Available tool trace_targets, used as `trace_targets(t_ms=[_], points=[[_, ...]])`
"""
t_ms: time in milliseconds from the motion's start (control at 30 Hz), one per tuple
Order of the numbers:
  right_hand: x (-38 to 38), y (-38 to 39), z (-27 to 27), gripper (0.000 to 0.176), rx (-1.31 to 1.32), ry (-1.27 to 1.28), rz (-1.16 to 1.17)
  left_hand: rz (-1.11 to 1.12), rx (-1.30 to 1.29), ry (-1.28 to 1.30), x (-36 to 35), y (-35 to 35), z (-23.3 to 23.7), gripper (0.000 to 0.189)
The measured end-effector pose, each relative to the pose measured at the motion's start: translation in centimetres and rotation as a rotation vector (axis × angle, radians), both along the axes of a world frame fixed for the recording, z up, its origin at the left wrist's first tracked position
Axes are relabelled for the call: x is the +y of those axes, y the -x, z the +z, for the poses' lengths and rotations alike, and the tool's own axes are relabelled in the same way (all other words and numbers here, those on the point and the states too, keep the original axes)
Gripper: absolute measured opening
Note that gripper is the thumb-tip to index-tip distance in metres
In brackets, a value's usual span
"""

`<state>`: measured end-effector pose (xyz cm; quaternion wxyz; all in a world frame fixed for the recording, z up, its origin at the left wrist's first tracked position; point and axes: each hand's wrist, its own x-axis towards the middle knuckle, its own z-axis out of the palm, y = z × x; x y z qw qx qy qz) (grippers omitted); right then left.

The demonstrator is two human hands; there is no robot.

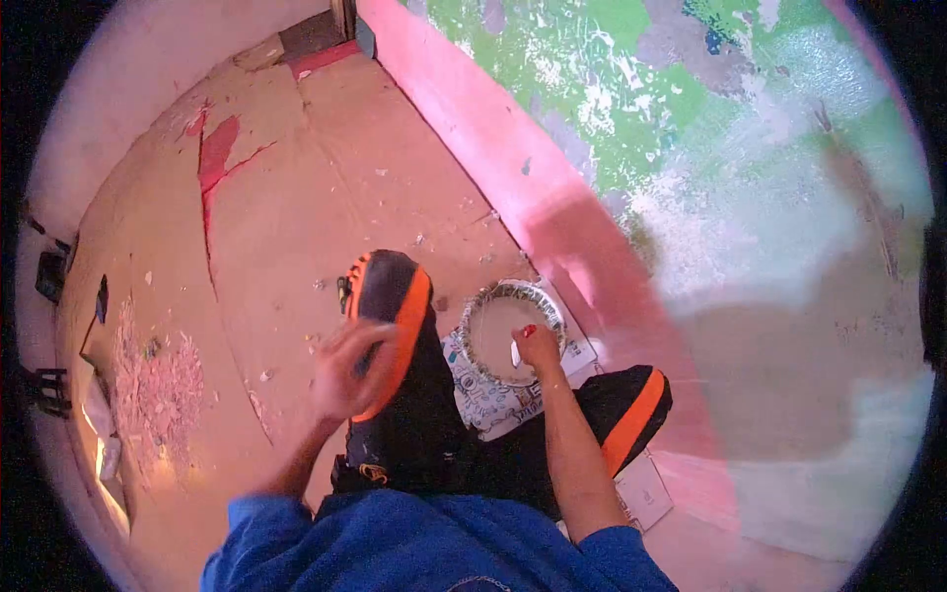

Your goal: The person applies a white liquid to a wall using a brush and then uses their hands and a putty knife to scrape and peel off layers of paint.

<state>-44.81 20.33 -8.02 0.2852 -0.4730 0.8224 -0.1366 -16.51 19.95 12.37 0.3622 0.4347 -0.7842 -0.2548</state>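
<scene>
A round tub (475,367) with a pale crusted rim stands on a printed sheet (473,400) beside the wall. Over the tub's right part, my right hand (538,348) is closed around a small tool (529,332) with a red part and a white part; its lower end is hard to make out. My left hand (353,373) is raised in front of my left knee, slightly blurred, with its fingers apart and nothing visible in them.
A wall (631,99) with patchy green, white and grey paint and a pink lower band (493,128) runs along the right. Pink flakes (163,395) and debris lie on the brown floor covering (286,197), which has tears showing red. Another printed piece (646,493) lies by my right leg.
</scene>
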Motion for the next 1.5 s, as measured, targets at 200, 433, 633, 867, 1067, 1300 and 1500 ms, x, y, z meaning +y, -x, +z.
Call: trace_targets(t_ms=[200,433,633,867,1067,1300,1500], points=[[-0.5,0.9,-3.7,0.026,0.130,-0.111,0.110,0.373,0.066,-0.815,11.2,-14.8,-28.0,0.017],[-0.6,0.1,1.4,0.020,-0.105,0.002,-0.065,0.495,0.184,-0.571,3.8,-13.5,-26.3,0.013],[-0.1,0.2,1.5,0.017,-0.024,0.073,-0.061,0.190,0.489,-0.175,-13.8,-1.5,-2.2,0.023],[0.4,0.6,1.0,0.018,0.104,0.075,0.048,-0.171,0.797,-0.573,-31.4,17.6,-1.5,0.031],[2.2,2.3,-0.3,0.022,0.187,-0.018,0.055,0.423,0.726,-0.038,-39.1,25.8,-8.5,0.029],[1.9,3.8,0.9,0.024,0.034,-0.014,-0.033,0.474,0.984,0.032,-42.0,26.7,-8.5,0.026],[0.8,4.8,0.9,0.021,-0.065,0.026,-0.157,0.455,1.002,0.101,-43.4,27.2,-7.7,0.020]])
